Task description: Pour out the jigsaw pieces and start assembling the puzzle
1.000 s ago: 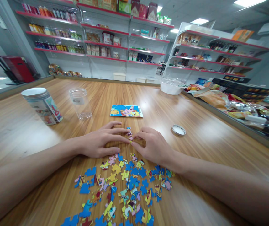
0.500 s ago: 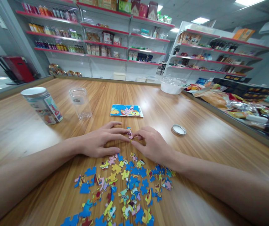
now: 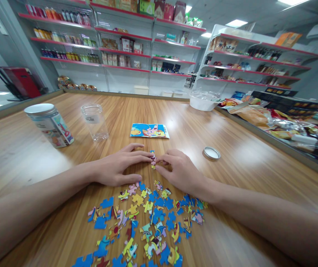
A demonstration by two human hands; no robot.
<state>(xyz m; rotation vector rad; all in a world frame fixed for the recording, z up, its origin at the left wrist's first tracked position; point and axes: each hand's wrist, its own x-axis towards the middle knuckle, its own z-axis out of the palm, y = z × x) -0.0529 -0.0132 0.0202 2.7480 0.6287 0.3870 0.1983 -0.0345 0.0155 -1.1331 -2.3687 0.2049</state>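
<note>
My left hand [image 3: 120, 167] and my right hand [image 3: 179, 170] rest on the wooden table [image 3: 245, 155], fingertips meeting over a few small joined puzzle pieces [image 3: 153, 158]. Both hands pinch or press these pieces against the tabletop. Just in front of me lies a loose heap of blue, yellow and pink puzzle pieces [image 3: 148, 218]. Beyond the hands lies a colourful reference picture card [image 3: 149, 131].
An empty clear jar [image 3: 95, 121] and a lidded printed jar [image 3: 49, 124] stand at the left. A round metal lid [image 3: 211, 152] lies right of my right hand. A white bowl [image 3: 203, 102] and snack packets [image 3: 281, 122] sit at the far right. Store shelves [image 3: 120, 48] line the back.
The fingertips have closed slightly on the joined pieces, which shifted a little. Arms, loose pieces and jars stay where they were.
</note>
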